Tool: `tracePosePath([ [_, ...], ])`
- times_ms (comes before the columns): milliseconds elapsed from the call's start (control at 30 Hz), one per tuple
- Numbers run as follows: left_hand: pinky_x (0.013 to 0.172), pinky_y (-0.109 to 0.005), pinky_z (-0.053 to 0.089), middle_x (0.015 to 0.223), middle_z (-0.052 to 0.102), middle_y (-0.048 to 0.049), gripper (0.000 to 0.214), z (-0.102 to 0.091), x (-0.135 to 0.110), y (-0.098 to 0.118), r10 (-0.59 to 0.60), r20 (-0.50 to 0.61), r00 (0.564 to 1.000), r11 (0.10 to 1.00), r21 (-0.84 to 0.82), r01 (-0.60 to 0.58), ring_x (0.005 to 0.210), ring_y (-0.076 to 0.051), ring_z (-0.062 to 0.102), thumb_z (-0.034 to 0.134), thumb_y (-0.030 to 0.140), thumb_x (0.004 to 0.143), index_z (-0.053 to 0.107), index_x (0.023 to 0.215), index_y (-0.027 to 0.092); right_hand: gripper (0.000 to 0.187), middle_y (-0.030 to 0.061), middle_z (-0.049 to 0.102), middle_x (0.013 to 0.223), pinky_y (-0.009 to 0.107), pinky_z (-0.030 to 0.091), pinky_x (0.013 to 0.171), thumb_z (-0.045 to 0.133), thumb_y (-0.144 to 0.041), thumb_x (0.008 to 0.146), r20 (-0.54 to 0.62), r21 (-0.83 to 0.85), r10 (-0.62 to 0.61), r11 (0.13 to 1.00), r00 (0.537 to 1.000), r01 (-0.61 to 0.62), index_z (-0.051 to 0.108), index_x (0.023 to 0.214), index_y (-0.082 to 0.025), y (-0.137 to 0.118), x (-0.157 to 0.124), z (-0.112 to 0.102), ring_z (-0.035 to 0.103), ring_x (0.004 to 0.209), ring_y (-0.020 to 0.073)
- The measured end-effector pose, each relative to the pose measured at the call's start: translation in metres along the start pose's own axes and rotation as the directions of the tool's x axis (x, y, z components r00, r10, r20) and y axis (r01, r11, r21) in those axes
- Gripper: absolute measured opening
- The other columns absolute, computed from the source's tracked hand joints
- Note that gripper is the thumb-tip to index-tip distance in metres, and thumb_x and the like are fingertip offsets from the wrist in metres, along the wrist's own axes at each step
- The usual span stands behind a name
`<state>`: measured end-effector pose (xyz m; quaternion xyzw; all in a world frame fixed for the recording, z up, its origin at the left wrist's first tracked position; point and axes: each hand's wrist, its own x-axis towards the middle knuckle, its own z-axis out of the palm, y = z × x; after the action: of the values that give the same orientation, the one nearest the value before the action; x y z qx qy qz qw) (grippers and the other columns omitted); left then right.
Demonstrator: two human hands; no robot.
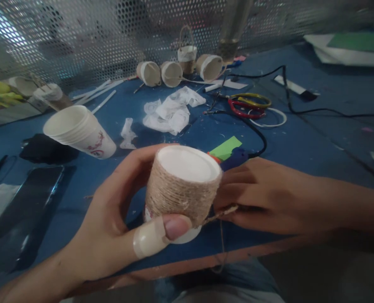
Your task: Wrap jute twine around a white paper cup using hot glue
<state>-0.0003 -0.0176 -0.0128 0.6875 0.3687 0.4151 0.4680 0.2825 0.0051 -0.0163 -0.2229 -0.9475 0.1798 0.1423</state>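
Left hand wraps firmly round the cup; right hand, at its three o'clock, fingers curled together, grips twine.

Your left hand curves into a wide C, the thumb stretched to the right on the near side and pressing inward, a pale band wrapped around it below the nail. Your index finger arches along the far side, its tip hidden, so this grip is closed firmly. Your left forearm rises from the lower left corner. Your right hand lies back upward, fingers curled inward toward the left one; their tips are hidden. Your right forearm enters almost level from the right edge.
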Motion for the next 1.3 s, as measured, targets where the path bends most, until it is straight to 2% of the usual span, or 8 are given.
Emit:
tracePosePath([
  [133, 0.103, -0.031, 0.066, 0.133, 0.080, 0.0119, 0.054, 0.0021, -0.0003, 0.0018, -0.021, -0.010, 1.000, 1.000, -0.010, 0.021, 0.121, -0.023, 0.078, 0.090, 0.040, 0.084, 0.074, 0.135, 0.048, 0.036, 0.0050, 0.081, 0.098, 0.034, 0.053, 0.075, 0.044, -0.032, 0.115, 0.004, 0.000, -0.045, 0.999, 0.999, 0.045, 0.078, 0.108, -0.023, 0.0005, 0.0010, 0.0003, 0.075, 0.088, 0.0218],
  [333, 0.100, -0.026, 0.066, 0.131, 0.080, 0.0152, 0.054, 0.0020, -0.0012, 0.0051, -0.036, 0.011, 0.999, 0.999, -0.019, 0.036, 0.118, -0.020, 0.078, 0.091, 0.039, 0.083, 0.074, 0.133, 0.052, 0.034, 0.0030, 0.081, 0.101, 0.035, 0.050, 0.070, 0.044, -0.028, 0.115, 0.018, -0.004, -0.084, 0.996, 0.996, 0.084, 0.077, 0.108, -0.019, 0.0011, 0.0023, -0.0003, 0.076, 0.086, 0.0195],
  [600, 0.102, -0.030, 0.066, 0.134, 0.079, 0.0112, 0.054, 0.0004, -0.0010, 0.0030, -0.022, 0.034, 0.999, 1.000, 0.004, 0.022, 0.121, -0.023, 0.077, 0.087, 0.039, 0.087, 0.072, 0.138, 0.050, 0.038, 0.0024, 0.083, 0.103, 0.037, 0.048, 0.070, 0.042, -0.031, 0.117, -0.002, -0.034, -0.069, 0.997, 0.998, 0.069, 0.078, 0.108, -0.022, -0.0002, 0.0015, -0.0003, 0.074, 0.083, 0.0195],
  [800, 0.103, -0.022, 0.063, 0.135, 0.079, 0.0129, 0.055, -0.0010, -0.0019, 0.0017, -0.013, 0.034, 0.999, 1.000, 0.028, 0.013, 0.121, -0.019, 0.077, 0.087, 0.042, 0.087, 0.070, 0.139, 0.049, 0.042, 0.0028, 0.082, 0.098, 0.037, 0.047, 0.068, 0.039, -0.032, 0.118, 0.001, -0.024, -0.085, 0.996, 0.996, 0.085, 0.077, 0.108, -0.020, 0.0008, 0.0019, -0.0004, 0.071, 0.080, 0.0186],
  [1167, 0.104, -0.024, 0.063, 0.133, 0.078, 0.0152, 0.056, 0.0003, -0.0005, 0.0024, -0.023, 0.060, 0.998, 1.000, 0.004, 0.023, 0.120, -0.018, 0.076, 0.088, 0.040, 0.087, 0.070, 0.139, 0.052, 0.044, 0.0015, 0.081, 0.100, 0.034, 0.044, 0.070, 0.035, -0.032, 0.119, -0.005, -0.051, -0.097, 0.994, 0.995, 0.097, 0.076, 0.109, -0.020, 0.0005, 0.0029, -0.0003, 0.070, 0.082, 0.0169],
  [1300, 0.102, -0.019, 0.061, 0.133, 0.078, 0.0167, 0.055, 0.0001, -0.0010, 0.0034, -0.023, 0.056, 0.998, 1.000, 0.011, 0.022, 0.120, -0.016, 0.075, 0.088, 0.042, 0.088, 0.070, 0.138, 0.051, 0.041, 0.0009, 0.081, 0.099, 0.035, 0.045, 0.070, 0.038, -0.030, 0.118, -0.013, -0.055, -0.102, 0.993, 0.995, 0.101, 0.076, 0.107, -0.020, -0.0016, 0.0048, -0.0019, 0.070, 0.082, 0.0171],
])
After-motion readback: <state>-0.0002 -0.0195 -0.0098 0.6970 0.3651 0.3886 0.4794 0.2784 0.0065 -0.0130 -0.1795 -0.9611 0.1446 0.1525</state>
